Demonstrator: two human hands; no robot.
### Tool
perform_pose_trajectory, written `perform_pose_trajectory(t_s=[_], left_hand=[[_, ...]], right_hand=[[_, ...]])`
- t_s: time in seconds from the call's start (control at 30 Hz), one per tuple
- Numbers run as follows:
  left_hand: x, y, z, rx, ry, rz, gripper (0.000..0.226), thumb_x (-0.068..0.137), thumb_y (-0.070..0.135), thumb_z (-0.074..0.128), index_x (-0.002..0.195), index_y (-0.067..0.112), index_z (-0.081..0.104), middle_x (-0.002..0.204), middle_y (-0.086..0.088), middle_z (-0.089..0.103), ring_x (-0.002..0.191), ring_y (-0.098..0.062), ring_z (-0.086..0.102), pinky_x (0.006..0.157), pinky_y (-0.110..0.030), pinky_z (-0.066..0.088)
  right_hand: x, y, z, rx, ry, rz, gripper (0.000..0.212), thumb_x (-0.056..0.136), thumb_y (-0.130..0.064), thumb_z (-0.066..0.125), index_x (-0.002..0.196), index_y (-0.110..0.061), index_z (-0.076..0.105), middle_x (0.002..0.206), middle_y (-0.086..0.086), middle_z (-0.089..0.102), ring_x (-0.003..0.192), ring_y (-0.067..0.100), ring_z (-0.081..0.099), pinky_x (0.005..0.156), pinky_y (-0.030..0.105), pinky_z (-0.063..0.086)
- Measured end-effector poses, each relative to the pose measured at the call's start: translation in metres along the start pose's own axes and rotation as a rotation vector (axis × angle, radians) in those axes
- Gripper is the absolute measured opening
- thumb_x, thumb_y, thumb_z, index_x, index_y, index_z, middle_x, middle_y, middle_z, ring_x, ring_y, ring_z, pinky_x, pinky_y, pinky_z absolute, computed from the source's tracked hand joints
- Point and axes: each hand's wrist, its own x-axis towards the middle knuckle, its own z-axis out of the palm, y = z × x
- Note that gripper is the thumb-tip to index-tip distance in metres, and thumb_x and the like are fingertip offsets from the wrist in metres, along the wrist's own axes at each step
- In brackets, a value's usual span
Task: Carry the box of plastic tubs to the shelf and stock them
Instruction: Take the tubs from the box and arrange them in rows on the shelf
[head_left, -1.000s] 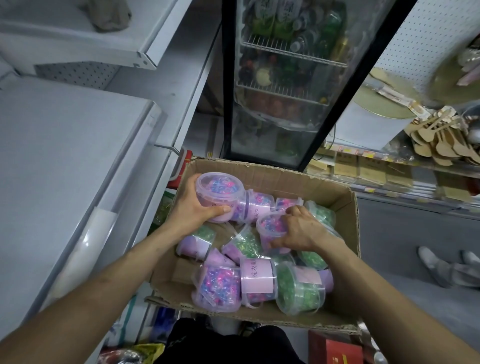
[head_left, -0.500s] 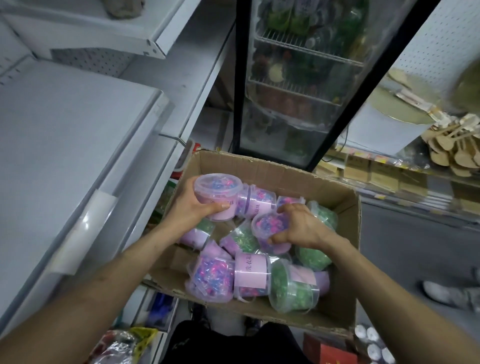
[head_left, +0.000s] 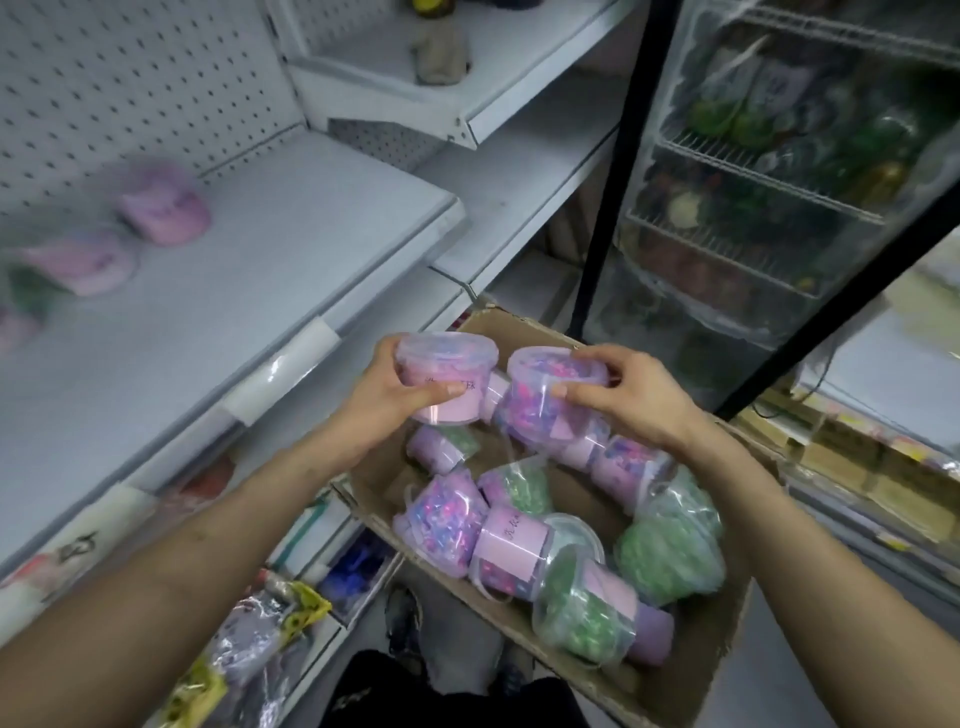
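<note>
An open cardboard box (head_left: 696, 670) sits low in front of me, holding several clear plastic tubs of pink, blue and green beads with lilac labels. My left hand (head_left: 387, 397) grips one pink tub (head_left: 444, 376) above the box's far left corner. My right hand (head_left: 631, 395) grips a second pink-and-blue tub (head_left: 540, 402) right beside it, tilted toward me. Both tubs are lifted out of the box. The white shelf (head_left: 249, 291) lies to the left, with a few pink tubs (head_left: 163, 210) standing blurred near its back.
A glass-door drinks fridge (head_left: 769, 171) with a black frame stands behind the box. More white shelves rise at the upper left. Packaged goods (head_left: 270, 623) fill the lower shelf by my left arm. A shelf of boxed goods (head_left: 883, 467) runs along the right.
Both hands have lifted their tubs up out of the box. My view has swung left and up, bringing the shelf with its pink tubs into sight.
</note>
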Motion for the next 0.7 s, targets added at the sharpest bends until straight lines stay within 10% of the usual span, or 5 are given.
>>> perform_pose_trajectory(t_s=[0.5, 0.7], left_hand=[[-0.069, 0.051, -0.156, -0.036, 0.300, 0.154, 0.085, 0.068, 0.039, 0.095, 0.137, 0.024, 0.049, 0.131, 0.002, 0.065, 0.120, -0.016, 0.065, 0.102, -0.042, 0.057], [-0.084, 0.043, -0.217, -0.048, 0.382, 0.145, 0.091, 0.061, 0.043, 0.097, 0.137, 0.028, 0.050, 0.128, 0.007, 0.068, 0.120, -0.015, 0.066, 0.105, -0.045, 0.056]], right_hand=[[0.045, -0.175, 0.043, 0.121, 0.073, -0.323, 0.080, 0.070, -0.073, 0.082, 0.132, -0.024, 0.068, 0.121, -0.010, 0.070, 0.094, -0.007, 0.066, 0.069, 0.004, 0.047], [0.061, -0.239, 0.082, 0.021, 0.116, -0.406, 0.093, 0.074, -0.076, 0.077, 0.145, -0.018, 0.060, 0.147, 0.002, 0.059, 0.129, 0.018, 0.058, 0.108, 0.035, 0.048]])
